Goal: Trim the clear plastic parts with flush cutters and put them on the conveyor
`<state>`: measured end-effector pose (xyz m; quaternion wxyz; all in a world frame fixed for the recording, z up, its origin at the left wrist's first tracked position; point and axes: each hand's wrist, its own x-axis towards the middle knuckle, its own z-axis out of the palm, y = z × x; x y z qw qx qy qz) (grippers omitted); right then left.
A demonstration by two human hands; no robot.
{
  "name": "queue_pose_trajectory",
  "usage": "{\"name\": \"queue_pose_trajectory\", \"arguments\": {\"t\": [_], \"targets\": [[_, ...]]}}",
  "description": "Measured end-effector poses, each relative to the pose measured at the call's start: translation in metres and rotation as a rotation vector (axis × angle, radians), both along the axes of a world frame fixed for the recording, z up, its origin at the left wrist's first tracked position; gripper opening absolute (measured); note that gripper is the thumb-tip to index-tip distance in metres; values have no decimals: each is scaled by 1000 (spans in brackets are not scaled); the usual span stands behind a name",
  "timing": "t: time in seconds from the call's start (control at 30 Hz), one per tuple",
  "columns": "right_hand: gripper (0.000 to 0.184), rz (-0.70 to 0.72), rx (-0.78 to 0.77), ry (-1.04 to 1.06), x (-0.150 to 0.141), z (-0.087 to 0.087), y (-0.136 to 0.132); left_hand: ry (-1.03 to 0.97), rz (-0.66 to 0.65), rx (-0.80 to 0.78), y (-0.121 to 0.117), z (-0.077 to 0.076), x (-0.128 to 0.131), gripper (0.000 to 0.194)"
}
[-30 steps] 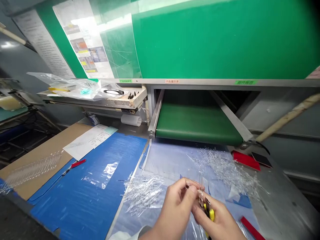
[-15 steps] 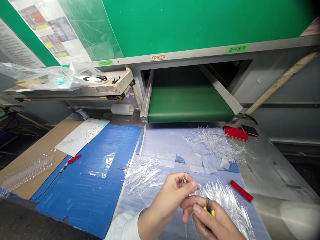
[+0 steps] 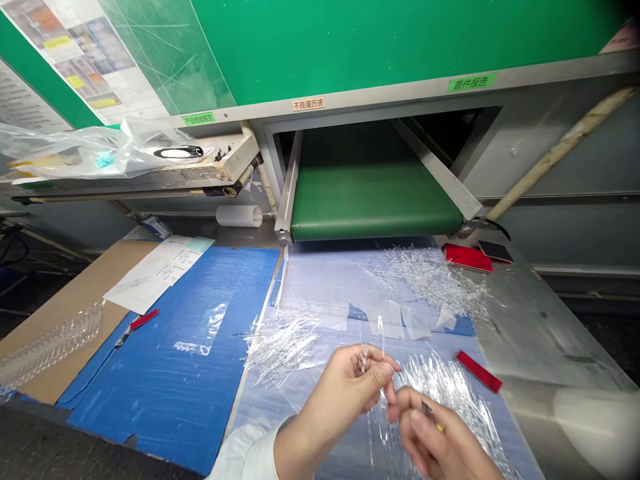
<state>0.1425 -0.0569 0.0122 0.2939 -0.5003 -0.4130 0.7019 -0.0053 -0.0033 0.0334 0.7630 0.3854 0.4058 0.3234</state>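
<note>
My left hand (image 3: 353, 387) is closed in a pinch on thin clear plastic pieces (image 3: 383, 330); one slender strip sticks up above the fingers and others hang below. Close by on its right, my right hand (image 3: 437, 433) is wrapped round nippers with a dark head and yellow grips (image 3: 428, 411), mostly hidden in the palm. Its fingertips come near the hanging strips; whether they touch is hard to tell. Beneath and beside the right hand spreads a heap of clear strips (image 3: 450, 383). To the left lies a smaller pile of similar strips (image 3: 283, 347).
A tangled clear heap (image 3: 435, 280) lies at the back right, near red pads (image 3: 469, 257). One red strip (image 3: 479, 371) rests on the right. A green conveyor belt (image 3: 375, 200) ends above the table. Blue sheet (image 3: 200, 373), papers (image 3: 160, 273) and clear coiled plastic (image 3: 55, 343) lie left.
My right hand has shifted slightly right and down, away from the left, and the nippers have turned in it. A clear strip now stands up above my left fingers. The view has tilted slightly.
</note>
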Motion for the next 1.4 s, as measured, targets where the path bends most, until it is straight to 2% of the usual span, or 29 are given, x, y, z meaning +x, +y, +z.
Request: {"name": "queue_pose_trajectory", "arguments": {"t": [0.1, 0.2, 0.33, 0.47, 0.57, 0.97, 1.07, 1.27, 1.4], "targets": [[51, -71, 53, -79, 11, 2, 5, -23, -6, -13, 1, -1, -1, 31], [44, -53, 164, -248, 18, 9, 12, -31, -29, -16, 0, 0, 0, 30], [39, 48, 348, -499, 21, 18, 19, 18, -69, 2, -2, 3, -1, 26], [38, 206, 417, -566, 22, 22, 21, 87, -95, 96, -3, 7, -3, 22], [36, 250, 451, -591, 20, 23, 20, 97, -105, 131, -3, 10, -5, 18], [34, 235, 508, -588, 16, 24, 17, 247, -123, 262, -6, 16, -8, 19], [28, 178, 541, -625, 17, 22, 18, 278, -132, 289, -5, 18, -7, 21], [20, 54, 715, -675, 18, 14, 15, 306, -151, 325, -5, 20, -7, 25], [21, -12, 734, -648, 8, 6, 9, 349, -153, 349, -4, 24, -7, 29]]}}
